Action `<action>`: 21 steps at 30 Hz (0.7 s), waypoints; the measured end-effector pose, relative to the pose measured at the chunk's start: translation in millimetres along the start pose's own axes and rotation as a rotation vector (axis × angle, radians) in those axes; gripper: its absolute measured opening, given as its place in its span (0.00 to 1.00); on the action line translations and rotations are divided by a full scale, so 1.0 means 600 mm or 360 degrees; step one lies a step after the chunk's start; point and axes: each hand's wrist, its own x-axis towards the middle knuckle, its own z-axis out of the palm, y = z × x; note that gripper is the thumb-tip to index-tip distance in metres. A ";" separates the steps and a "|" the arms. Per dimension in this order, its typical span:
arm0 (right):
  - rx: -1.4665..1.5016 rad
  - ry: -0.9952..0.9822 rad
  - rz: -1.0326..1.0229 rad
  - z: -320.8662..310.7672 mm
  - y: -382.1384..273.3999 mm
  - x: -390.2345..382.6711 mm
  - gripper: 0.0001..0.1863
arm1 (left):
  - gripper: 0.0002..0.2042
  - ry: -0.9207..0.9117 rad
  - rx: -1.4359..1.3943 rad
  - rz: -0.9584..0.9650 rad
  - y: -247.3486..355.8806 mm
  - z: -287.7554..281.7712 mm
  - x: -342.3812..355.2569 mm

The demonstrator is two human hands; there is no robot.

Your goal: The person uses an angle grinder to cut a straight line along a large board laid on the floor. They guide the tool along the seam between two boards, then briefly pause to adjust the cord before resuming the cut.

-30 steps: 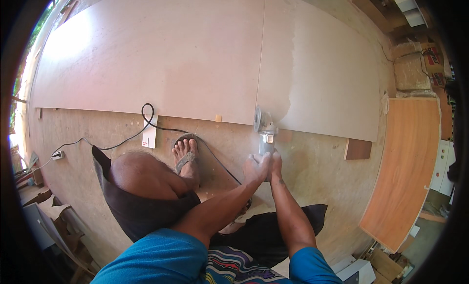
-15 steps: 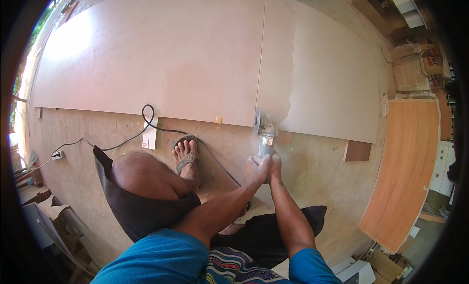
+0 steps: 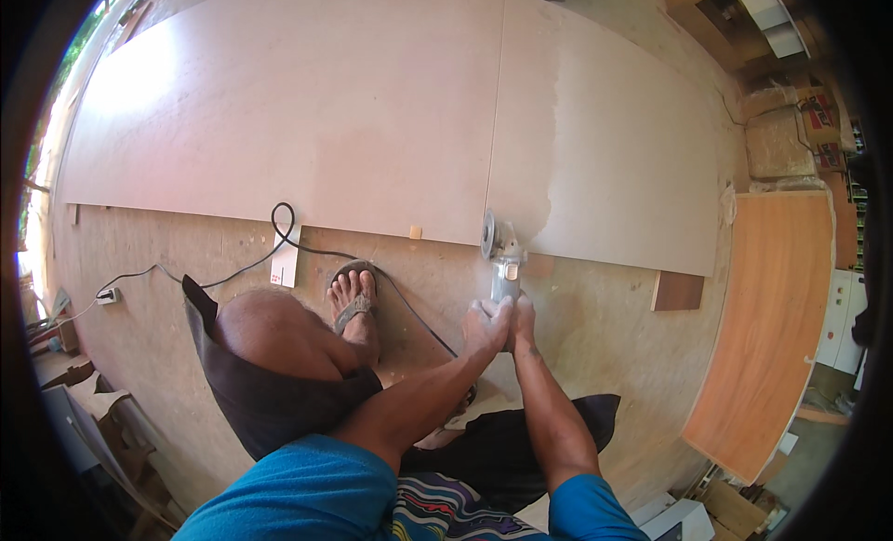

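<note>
Fingers (image 3: 478, 310) of both hands curl closed around the grey body of an angle grinder (image 3: 505, 282), the left hand (image 3: 487, 329) and right hand (image 3: 522, 323) set close side by side. From them the bare forearms diverge toward blue sleeves (image 3: 312, 480), the left slanting more than the right. Ahead, the grinder's upright disc (image 3: 487, 234) stands at the near edge of a large pale panel (image 3: 372, 122), beneath its thin straight line.

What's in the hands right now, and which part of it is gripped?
An angle grinder: the left hand and right hand together grip the rear of its body, at the end away from the disc.
</note>
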 end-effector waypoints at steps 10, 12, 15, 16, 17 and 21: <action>0.0034 0.0044 0.0051 0.000 0.000 -0.014 0.28 | 0.37 -0.0012 0.0019 -0.0041 -0.007 0.001 -0.008; 0.0053 0.0038 0.0084 0.000 0.002 -0.013 0.28 | 0.38 -0.0007 0.0032 -0.0053 -0.007 0.001 -0.009; 0.0099 0.0034 0.0115 0.000 0.004 -0.011 0.27 | 0.38 -0.0011 0.0021 -0.0050 -0.007 0.001 -0.010; 0.0091 0.0029 0.0103 0.000 0.005 -0.010 0.26 | 0.38 -0.0023 0.0015 -0.0054 -0.007 0.001 -0.010; 0.0079 0.0027 0.0101 0.000 0.006 -0.009 0.26 | 0.38 -0.0032 0.0010 -0.0049 -0.006 0.001 -0.009; 0.0034 0.0010 0.0040 0.001 0.011 -0.003 0.25 | 0.39 -0.0053 0.0039 -0.0064 -0.001 0.001 -0.002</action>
